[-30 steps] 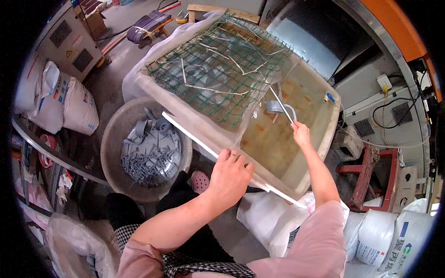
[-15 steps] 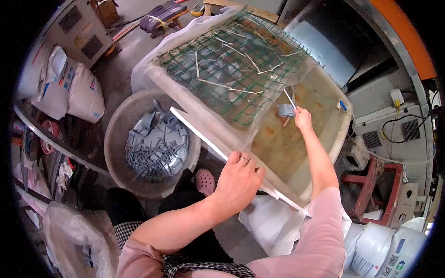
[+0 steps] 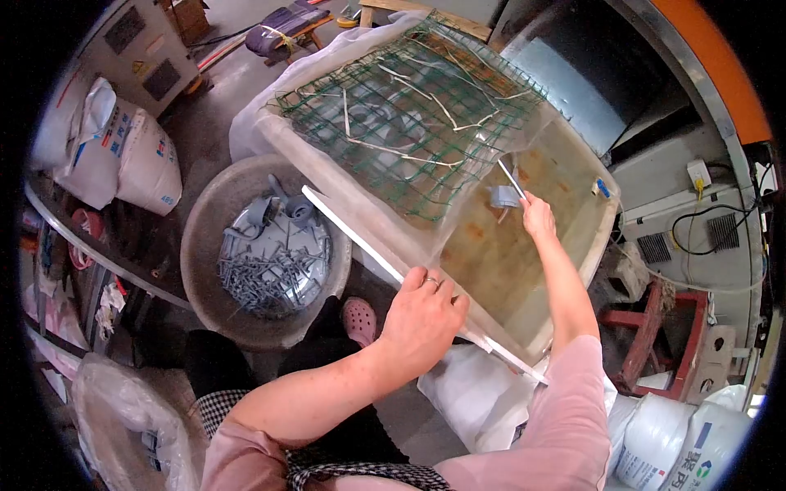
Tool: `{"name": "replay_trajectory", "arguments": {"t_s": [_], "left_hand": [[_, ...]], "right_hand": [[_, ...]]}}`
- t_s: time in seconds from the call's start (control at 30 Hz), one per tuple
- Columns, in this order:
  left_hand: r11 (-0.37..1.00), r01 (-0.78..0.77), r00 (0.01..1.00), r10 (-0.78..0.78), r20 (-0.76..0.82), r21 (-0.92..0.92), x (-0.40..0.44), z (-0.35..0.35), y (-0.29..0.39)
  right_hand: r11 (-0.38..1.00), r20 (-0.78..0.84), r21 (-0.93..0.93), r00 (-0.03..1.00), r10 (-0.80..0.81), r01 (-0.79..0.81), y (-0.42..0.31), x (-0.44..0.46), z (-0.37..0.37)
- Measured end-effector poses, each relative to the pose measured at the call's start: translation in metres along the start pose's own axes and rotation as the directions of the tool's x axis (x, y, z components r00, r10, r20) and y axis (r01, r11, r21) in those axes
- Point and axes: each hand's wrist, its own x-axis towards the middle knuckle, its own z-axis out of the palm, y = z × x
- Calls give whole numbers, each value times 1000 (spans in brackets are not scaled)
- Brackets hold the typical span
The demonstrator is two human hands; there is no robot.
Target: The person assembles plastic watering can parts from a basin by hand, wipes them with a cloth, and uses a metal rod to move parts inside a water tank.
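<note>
My right hand (image 3: 538, 216) is closed round a thin pale stick (image 3: 510, 174) above the murky water at the right side of a big white tub (image 3: 491, 329). Close to the stick, a grey plastic piece (image 3: 503, 196) sits in the water, with a thin strip below it. My left hand (image 3: 426, 313) has its fingers curled over a long white strip (image 3: 354, 233) lying along the tub's near rim. Green netting (image 3: 401, 155) with white cords covers the tub's far left part, over pale grey pieces seen dimly beneath.
On the floor at left, a round basin (image 3: 201, 270) holds several grey rods and curled grey pieces. White sacks (image 3: 146, 164) stand beyond it. A clear plastic bag (image 3: 98, 409) is at lower left, a red metal frame (image 3: 655, 344) at right. A small blue item (image 3: 603, 188) sits by the tub's right rim.
The view has shifted slightly. The grey piece in the water has moved and turned a little beside the stick. My left hand keeps its place on the white strip.
</note>
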Motion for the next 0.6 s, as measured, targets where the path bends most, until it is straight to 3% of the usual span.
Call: {"name": "replay_trajectory", "arguments": {"t_s": [0.13,0.6], "left_hand": [[1000,-15,1000,15,5,3,-1,0,3],[1000,-7,1000,7,9,12,2,2,1]], "right_hand": [[995,14,-77,998,-62,62,17,-13,-1],[994,41,-14,993,-111,112,-18,27,27]]}}
